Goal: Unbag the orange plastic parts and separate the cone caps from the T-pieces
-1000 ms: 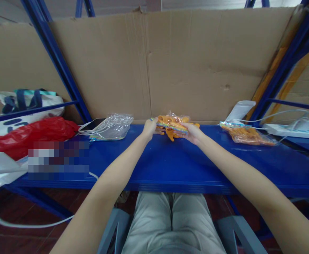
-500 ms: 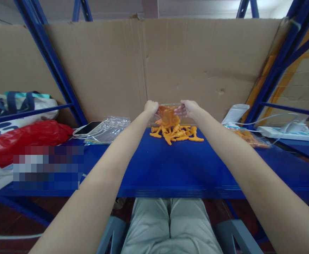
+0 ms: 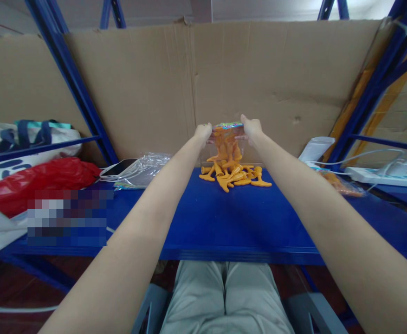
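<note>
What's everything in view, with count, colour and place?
held bag: one, clear, between hands, orange pieces inside
orange pieces: many, orange, on table
filled bag: one, clear over orange, right
flat packaging: count unclear, clear, left
phone: one, black, left
red bag: one, red, left
tote: one, white and navy, left
power strip: one, white, right
white objects: some, white, both sides
cables: several, white, both sides
table: one, blue, centre
cardboard: count unclear, brown, behind table
frame posts: several, blue, both sides
armrests: two, grey, below
trousers: one pair, grey, below
forearms: two, bare, lower sides
left hand: one, bare, on held bag
right hand: one, bare, on held bag
</note>
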Tool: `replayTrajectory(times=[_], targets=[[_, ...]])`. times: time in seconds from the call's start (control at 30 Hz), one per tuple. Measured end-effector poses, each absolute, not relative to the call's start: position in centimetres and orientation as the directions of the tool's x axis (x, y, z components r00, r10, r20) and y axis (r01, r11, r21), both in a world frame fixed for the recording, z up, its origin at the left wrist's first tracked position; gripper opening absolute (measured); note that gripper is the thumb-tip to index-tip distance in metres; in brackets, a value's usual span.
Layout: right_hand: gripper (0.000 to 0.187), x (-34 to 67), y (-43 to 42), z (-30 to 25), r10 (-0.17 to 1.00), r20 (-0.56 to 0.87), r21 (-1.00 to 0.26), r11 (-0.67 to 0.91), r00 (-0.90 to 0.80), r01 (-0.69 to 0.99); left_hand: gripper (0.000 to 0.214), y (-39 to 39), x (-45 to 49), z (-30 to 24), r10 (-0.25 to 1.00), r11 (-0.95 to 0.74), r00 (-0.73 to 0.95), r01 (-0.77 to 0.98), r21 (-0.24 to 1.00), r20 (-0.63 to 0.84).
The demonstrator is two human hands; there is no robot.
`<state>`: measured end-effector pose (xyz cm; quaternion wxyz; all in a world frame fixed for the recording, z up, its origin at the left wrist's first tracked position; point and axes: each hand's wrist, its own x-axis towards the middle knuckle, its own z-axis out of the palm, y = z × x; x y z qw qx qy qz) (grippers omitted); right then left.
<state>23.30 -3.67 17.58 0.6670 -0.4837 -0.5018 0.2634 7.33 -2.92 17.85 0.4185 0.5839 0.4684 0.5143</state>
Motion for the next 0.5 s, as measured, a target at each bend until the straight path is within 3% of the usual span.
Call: replayTrajectory(times=[0.2, 0.5], targets=[[0.043, 24.3, -1.7, 17.0, 0.727, 0.570, -0.821, 0.481, 0.383, 0.308, 0.031, -3.3, 7.7, 17.9, 0.948, -0.317, 0.027, 0.136, 0.939, 0.316], [0.047, 23.9, -3.3, 17.3, 0.758, 0.528, -0.838, 0.390, 0.384, 0.382, 0.038, -3.5, 8.0, 17.6, 0.930, -0.363, 0.071, 0.051, 0.930, 0.359]])
